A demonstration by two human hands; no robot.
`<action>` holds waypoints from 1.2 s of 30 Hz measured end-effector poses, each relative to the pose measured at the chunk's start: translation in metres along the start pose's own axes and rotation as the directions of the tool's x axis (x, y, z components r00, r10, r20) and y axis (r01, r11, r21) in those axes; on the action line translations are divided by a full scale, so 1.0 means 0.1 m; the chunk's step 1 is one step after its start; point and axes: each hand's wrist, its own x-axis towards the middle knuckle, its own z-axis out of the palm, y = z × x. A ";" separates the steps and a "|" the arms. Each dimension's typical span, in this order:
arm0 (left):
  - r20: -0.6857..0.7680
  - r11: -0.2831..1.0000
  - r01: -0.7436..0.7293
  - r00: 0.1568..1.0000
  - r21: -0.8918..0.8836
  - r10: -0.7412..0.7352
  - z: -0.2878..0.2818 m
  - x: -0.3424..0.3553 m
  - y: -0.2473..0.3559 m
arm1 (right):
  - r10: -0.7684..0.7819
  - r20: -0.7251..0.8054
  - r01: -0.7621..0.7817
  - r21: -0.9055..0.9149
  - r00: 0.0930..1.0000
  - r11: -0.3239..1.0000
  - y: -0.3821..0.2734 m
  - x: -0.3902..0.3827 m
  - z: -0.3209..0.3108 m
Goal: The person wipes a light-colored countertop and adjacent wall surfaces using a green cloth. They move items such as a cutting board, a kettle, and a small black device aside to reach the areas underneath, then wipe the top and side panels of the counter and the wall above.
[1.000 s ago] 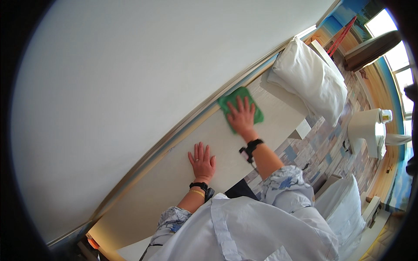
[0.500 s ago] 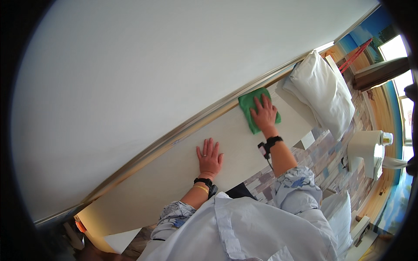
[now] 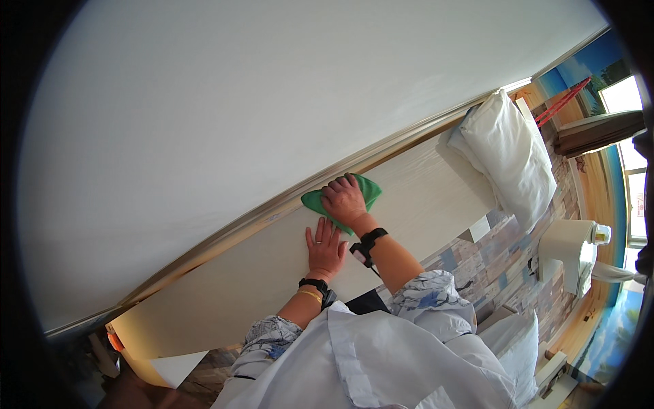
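A green cloth lies bunched on a long pale board-like surface beside the wall. My right hand grips it from above, fingers curled into the fabric near the surface's wall-side edge. Just nearer to me, my left hand rests flat on the same surface with its fingers stretched out, a ring on one of them. The cloth's lower corner comes close to the left fingertips; whether they touch I cannot tell. Dark bands sit on both wrists.
White folded bedding is piled at the surface's far right end. A white wall runs along its far side. To the right are patchwork-patterned flooring, a white stand and a brown curtain. A white pillow lies at lower right.
My right hand has drawn the green cloth leftward along the surface, from near the bedding to beside my left hand. Its fingers have curled and the cloth has bunched. My left hand stays put.
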 end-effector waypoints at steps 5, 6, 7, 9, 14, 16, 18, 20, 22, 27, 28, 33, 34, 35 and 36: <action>-0.058 1.000 -0.030 0.998 -0.003 0.030 0.00 -0.01 0.00 | 0.151 -0.068 -0.158 -0.120 0.986 0.980 0.81 -0.17 -0.37; -0.042 1.000 -0.018 0.999 -0.013 0.017 0.00 -0.01 0.00 | 0.215 -0.099 -0.229 -0.156 0.972 0.961 1.03 -0.21 -0.47; -0.043 1.000 -0.018 0.999 -0.022 0.017 0.00 -0.01 0.00 | 0.266 -0.123 -0.286 -0.189 0.956 0.939 1.25 -0.26 -0.57; -0.042 0.999 -0.019 0.999 -0.031 0.018 0.00 -0.01 -0.01 | 0.383 -0.156 -0.411 -0.242 0.911 0.879 1.59 -0.39 -0.76; -0.047 0.999 -0.014 0.999 -0.037 0.012 0.01 -0.01 -0.01 | 0.580 -0.264 -0.637 -0.293 0.771 0.713 1.75 -0.71 -0.80; -0.062 1.000 -0.009 0.998 -0.025 0.008 0.02 -0.01 -0.01 | 0.593 -0.241 -0.638 -0.351 0.769 0.685 1.46 -0.87 -0.70; -0.065 1.000 -0.006 0.998 -0.019 0.004 0.04 0.00 0.00 | 0.513 -0.179 -0.543 -0.311 0.839 0.780 1.01 -1.06 -0.63; -0.064 1.000 -0.009 0.998 -0.011 0.008 0.04 -0.01 0.00 | 0.393 -0.107 -0.405 -0.144 0.913 0.903 0.45 -1.29 -0.60; -0.010 1.000 0.001 1.000 -0.002 -0.001 0.03 -0.02 -0.01 | 0.295 0.067 -0.290 -0.074 0.953 0.954 -0.01 -1.47 -0.61; 0.004 1.000 -0.021 1.000 0.021 0.021 0.03 -0.01 -0.02 | 0.269 0.089 -0.270 -0.001 0.959 0.963 0.09 -1.60 -0.85; 0.002 0.999 -0.025 1.000 0.027 0.025 0.03 -0.01 -0.02 | 0.304 0.068 -0.303 -0.023 0.950 0.953 0.24 -1.61 -0.91; 0.007 0.999 -0.041 0.999 0.034 0.041 0.03 -0.01 -0.02 | 0.496 -0.170 -0.519 -0.149 0.852 0.841 1.18 -1.64 -1.15; 0.006 0.998 -0.044 0.999 0.038 0.044 0.02 -0.01 -0.03 | 0.533 -0.198 -0.564 -0.170 0.823 0.808 1.35 -1.64 -1.20; -0.014 0.997 -0.057 0.998 0.046 0.057 0.02 -0.01 -0.03 | 0.564 -0.257 -0.614 -0.197 0.784 0.764 1.51 -1.64 -1.22; -0.001 0.998 -0.048 0.999 0.049 0.048 0.02 -0.01 -0.03 | 0.631 -0.285 -0.689 -0.215 0.722 0.692 1.64 -1.63 -1.24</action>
